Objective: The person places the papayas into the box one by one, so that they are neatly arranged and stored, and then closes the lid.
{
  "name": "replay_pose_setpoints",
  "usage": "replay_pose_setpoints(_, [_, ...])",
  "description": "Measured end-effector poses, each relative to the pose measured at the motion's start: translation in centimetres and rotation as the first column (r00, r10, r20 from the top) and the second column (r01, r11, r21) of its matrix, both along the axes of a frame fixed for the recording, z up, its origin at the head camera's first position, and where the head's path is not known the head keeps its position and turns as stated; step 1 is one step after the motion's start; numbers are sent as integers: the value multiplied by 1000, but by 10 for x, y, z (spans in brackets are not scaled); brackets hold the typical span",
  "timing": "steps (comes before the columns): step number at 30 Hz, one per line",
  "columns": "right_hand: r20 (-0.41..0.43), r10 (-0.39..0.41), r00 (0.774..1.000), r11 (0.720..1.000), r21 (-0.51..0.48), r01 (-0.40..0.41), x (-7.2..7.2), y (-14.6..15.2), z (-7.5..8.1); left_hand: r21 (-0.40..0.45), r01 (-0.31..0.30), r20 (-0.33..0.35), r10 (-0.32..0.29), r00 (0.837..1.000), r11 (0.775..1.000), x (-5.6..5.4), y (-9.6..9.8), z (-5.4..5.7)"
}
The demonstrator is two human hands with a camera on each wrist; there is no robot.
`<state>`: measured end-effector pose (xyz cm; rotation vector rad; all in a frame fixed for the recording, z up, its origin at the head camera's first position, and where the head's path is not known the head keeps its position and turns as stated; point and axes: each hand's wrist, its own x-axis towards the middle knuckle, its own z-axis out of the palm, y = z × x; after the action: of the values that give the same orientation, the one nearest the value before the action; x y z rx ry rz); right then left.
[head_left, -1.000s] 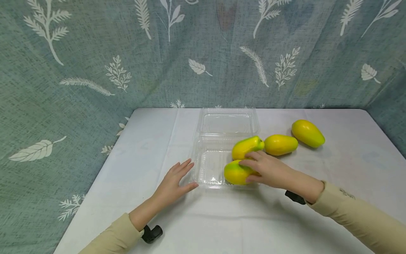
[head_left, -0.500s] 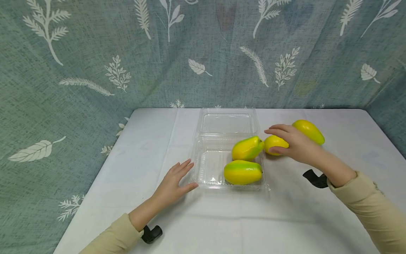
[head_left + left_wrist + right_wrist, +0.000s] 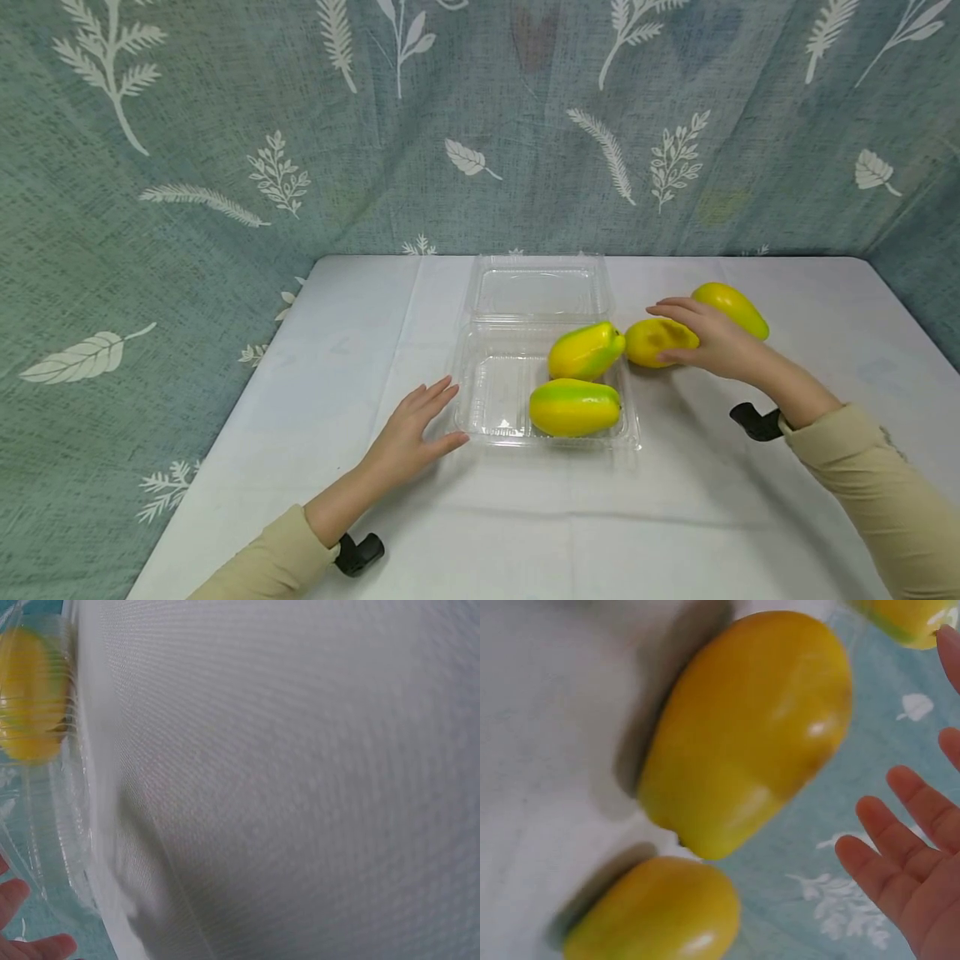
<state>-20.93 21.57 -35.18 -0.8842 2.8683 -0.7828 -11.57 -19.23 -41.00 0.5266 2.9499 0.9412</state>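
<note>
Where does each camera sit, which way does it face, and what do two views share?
Head: worn on the head, facing forward and down at the clear container and four yellow-green fruits; left hand, right hand and sleeves show.
Left wrist: on that wrist, facing mostly white tablecloth, container and one fruit at left; left fingers show lower left.
Right wrist: on that wrist, facing three fruits, backdrop beyond; right fingers show at right.
Shared: head and left wrist both show the container.

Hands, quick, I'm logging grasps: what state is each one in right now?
Left hand: open, holding nothing, beside the box.
Right hand: open, holding nothing, at the fruit just right of the box.
</note>
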Motion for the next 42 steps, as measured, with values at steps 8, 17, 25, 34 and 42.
replay_pose_setpoints(8, [25,-28,999,999,17,27,-8,8,-19,6,4,-1,-4,1000,1000,1,0,0])
replay_pose_setpoints(17, [43,-32,999,999,21,31,-18,15,-37,5,-4,7,4,1000,1000,1,-1,0])
replay_pose_setpoints(25, [18,-15,1000,1000,-3,15,-23,18,-44,7,0,17,0,1000,1000,-1,0,1])
replay_pose_setpoints(34, [61,-13,998,999,34,11,-26,21,-48,6,2,21,-3,1000,1000,-1,0,2])
replay_pose_setpoints(42, [73,-73,995,995,70,68,-24,17,-50,7,1,31,-2,1000,1000,0,0,2])
